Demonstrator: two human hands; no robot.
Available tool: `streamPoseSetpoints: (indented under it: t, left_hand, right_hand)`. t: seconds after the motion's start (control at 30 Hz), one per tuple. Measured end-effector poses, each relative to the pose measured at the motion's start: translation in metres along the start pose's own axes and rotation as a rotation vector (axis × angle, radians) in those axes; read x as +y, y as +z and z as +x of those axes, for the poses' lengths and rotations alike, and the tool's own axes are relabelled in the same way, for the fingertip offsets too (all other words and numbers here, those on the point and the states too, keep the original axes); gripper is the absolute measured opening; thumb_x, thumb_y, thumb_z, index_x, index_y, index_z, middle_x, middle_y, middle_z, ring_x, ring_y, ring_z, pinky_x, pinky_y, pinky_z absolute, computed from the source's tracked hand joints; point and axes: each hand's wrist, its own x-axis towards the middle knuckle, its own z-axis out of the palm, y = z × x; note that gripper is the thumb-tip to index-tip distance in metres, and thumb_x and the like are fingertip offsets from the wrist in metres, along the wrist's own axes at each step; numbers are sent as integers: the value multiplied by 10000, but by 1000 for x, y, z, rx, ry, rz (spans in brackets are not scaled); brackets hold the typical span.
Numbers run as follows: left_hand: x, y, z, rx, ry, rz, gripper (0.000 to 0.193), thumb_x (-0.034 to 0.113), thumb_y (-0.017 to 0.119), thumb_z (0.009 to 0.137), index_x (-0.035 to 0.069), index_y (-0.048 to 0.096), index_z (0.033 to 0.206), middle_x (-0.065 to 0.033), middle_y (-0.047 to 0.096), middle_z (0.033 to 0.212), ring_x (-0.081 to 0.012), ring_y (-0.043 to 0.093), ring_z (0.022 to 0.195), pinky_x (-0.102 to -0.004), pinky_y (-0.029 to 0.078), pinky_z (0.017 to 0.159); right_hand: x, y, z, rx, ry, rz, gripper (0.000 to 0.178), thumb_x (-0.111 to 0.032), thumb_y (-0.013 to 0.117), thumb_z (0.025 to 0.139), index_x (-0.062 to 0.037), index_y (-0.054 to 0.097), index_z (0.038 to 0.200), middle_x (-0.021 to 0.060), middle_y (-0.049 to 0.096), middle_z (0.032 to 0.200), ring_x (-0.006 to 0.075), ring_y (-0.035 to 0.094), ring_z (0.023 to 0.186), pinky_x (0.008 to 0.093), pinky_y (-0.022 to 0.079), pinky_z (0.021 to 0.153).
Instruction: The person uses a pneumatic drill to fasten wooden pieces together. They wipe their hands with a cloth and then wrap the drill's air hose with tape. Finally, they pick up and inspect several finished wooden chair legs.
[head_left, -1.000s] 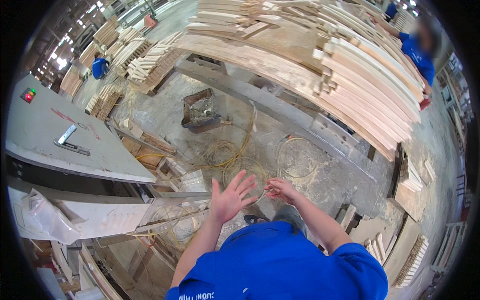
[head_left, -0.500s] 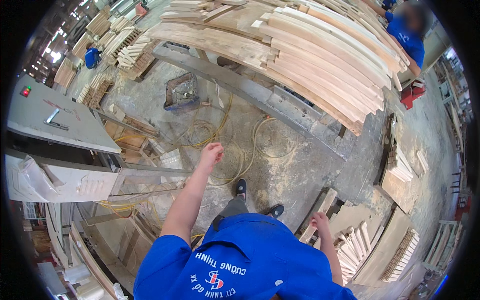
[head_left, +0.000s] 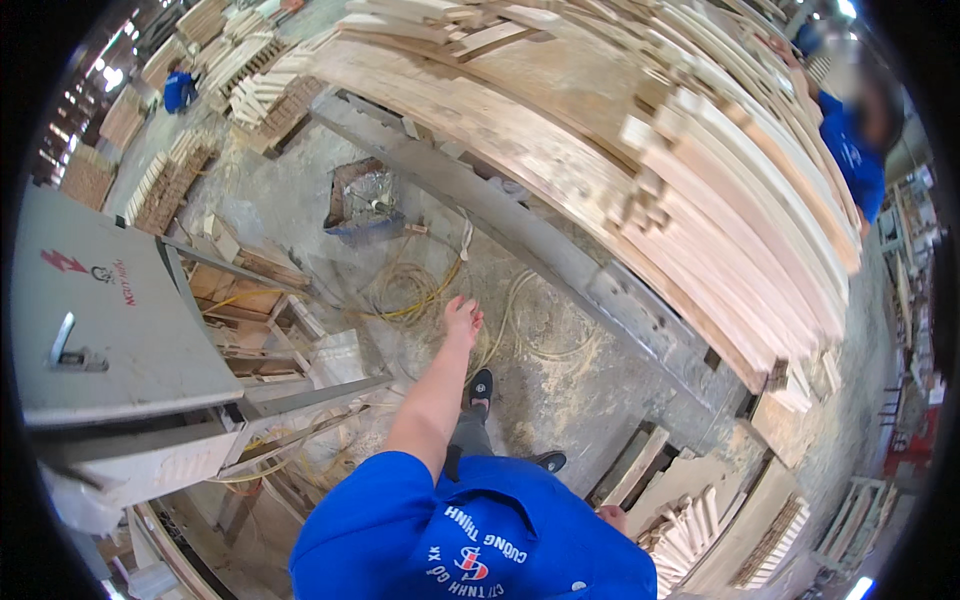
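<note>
My left hand (head_left: 463,320) is held out in front of me over the concrete floor, its fingers loosely bent with gaps between them and nothing in them. Beneath and beyond it lie coiled yellow hoses (head_left: 405,295). My right hand (head_left: 612,517) hangs low by my side, mostly hidden behind my blue shirt, so its fingers do not show. Close to it on the floor are a wooden beam (head_left: 636,466) and a stack of pale wooden pieces (head_left: 685,530). Neither hand visibly touches any of these.
A long workbench (head_left: 480,110) crosses ahead, carrying rows of curved wooden slats (head_left: 740,230). Another person in blue (head_left: 850,160) stands at its far right; one more (head_left: 180,90) crouches far left. A grey metal cabinet (head_left: 110,310) stands at left. A dirty blue crate (head_left: 362,200) sits under the bench.
The view has shifted, with the bench and slats now further right and the cabinet turned. My left hand appears further right. My right hand has dropped back, largely behind my shirt.
</note>
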Motion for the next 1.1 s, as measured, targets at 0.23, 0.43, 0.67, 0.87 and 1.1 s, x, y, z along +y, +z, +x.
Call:
streamPoseSetpoints:
  t: [0.23,0.43,0.67,0.87,1.1]
  left_hand:
    - [4,23,89,29,-331,-482,206,267,531,900,141,516,1063,19,613,924,-143,566,755,-303,481,646]
    - [4,31,129,-138,-337,-720,196,329,524,908,153,561,985,24,619,951,-149,566,796,-306,490,671]
    - [25,34,159,-156,-394,-620,138,273,580,879,136,597,881,36,630,824,-126,557,709,-302,481,621]
    - [36,24,174,-134,-308,-564,111,218,584,865,130,591,796,36,587,704,-91,519,614,-259,429,551]
    - [84,-85,155,251,75,-230,118,141,558,820,102,559,709,27,551,600,-90,475,472,-262,385,434]
  right_hand:
    - [-108,48,-16,-117,-111,-25,215,-192,560,883,-25,565,1018,71,642,817,152,634,657,242,478,573]
    - [-117,36,-19,-63,9,-96,214,-223,557,891,-35,564,992,60,640,814,136,621,629,232,461,545]
    - [-126,42,-20,-60,61,-227,215,-209,560,884,-26,560,998,73,647,830,143,625,645,243,472,563]
    - [-152,58,-8,-84,7,-247,165,-167,556,875,-35,576,972,66,650,840,137,627,676,245,475,581]
    - [-157,63,15,-190,-101,-213,98,-136,535,887,-50,573,913,60,643,815,150,634,662,255,494,563]
